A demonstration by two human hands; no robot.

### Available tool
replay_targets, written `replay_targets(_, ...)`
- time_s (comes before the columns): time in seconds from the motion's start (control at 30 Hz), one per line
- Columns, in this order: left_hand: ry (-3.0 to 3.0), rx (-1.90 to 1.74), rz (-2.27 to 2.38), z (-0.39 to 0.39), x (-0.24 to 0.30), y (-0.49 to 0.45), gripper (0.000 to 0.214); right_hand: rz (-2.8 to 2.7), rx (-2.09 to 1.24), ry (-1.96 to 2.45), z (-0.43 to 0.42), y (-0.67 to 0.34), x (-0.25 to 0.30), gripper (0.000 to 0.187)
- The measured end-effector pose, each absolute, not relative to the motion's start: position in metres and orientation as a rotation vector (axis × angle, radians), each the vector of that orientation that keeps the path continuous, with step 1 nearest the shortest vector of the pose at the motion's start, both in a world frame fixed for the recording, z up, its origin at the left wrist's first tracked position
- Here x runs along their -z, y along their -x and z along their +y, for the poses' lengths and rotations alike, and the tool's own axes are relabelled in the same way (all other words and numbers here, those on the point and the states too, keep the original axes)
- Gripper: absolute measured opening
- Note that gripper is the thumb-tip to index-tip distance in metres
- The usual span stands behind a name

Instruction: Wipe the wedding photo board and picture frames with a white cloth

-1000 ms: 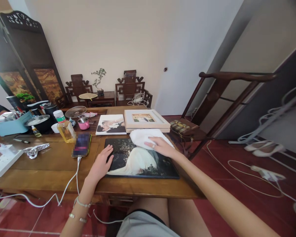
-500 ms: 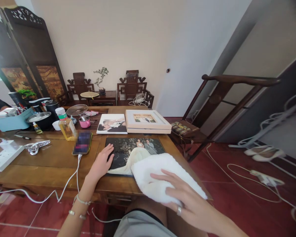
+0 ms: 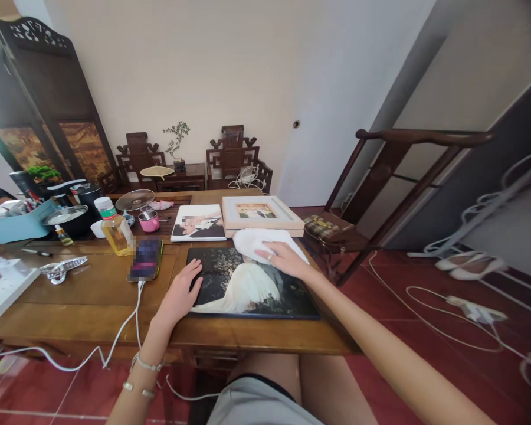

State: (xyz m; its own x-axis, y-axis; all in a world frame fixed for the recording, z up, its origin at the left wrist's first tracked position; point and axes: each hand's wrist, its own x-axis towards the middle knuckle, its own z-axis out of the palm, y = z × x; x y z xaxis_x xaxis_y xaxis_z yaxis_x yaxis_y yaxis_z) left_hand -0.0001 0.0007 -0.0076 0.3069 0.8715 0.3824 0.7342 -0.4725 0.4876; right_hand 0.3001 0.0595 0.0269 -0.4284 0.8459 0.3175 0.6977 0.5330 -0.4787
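Note:
A large dark photo print of a couple lies flat on the wooden table in front of me. My left hand rests on its left edge, fingers spread flat, holding it down. My right hand presses a white cloth onto the print's far right corner, fingers stretched over the cloth. Beyond the print lie a smaller white-bordered photo and a pale framed picture.
A phone on a white cable lies left of the print, beside a bottle of yellow liquid, a pink cup and a power strip. A wooden chair stands to the right. Cables trail on the red floor.
My right hand swept the cloth from the print's far end down to the near edge, then returned it to the far right corner. My left hand stayed put.

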Motion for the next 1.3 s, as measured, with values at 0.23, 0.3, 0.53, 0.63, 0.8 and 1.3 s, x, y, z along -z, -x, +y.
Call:
replay_targets(0.23, -2.357, -0.937, 1.465, -0.001, 0.007, -0.001, 0.038, -2.249, -0.299, 1.303, -0.009, -0.283, -0.019, 0.028)
replay_targets(0.3, -2.356, -0.945, 1.466, -0.002, 0.007, -0.002, 0.037, -2.318, -0.304, 1.257, -0.044, -0.278, -0.022, 0.026)
replay_targets(0.53, -2.345, -0.926, 1.469, -0.004, 0.006, -0.002, 0.038, -2.525, -0.405, 0.989, -0.087, -0.275, -0.035, 0.023)
replay_targets(0.63, -2.325, -0.887, 1.475, -0.005, 0.006, -0.002, 0.042, -2.49, -0.399, 1.073, -0.058, -0.275, -0.03, 0.026)
replay_targets(0.8, -2.286, -0.782, 1.487, -0.005, 0.006, -0.001, 0.046, -2.359, -0.368, 1.26, 0.011, -0.268, -0.023, 0.03)
replay_targets(1.3, -2.32, -0.794, 1.42, -0.003, 0.009, -0.001, 0.045, -2.502, -0.341, 1.088, -0.072, -0.255, -0.029, 0.013)
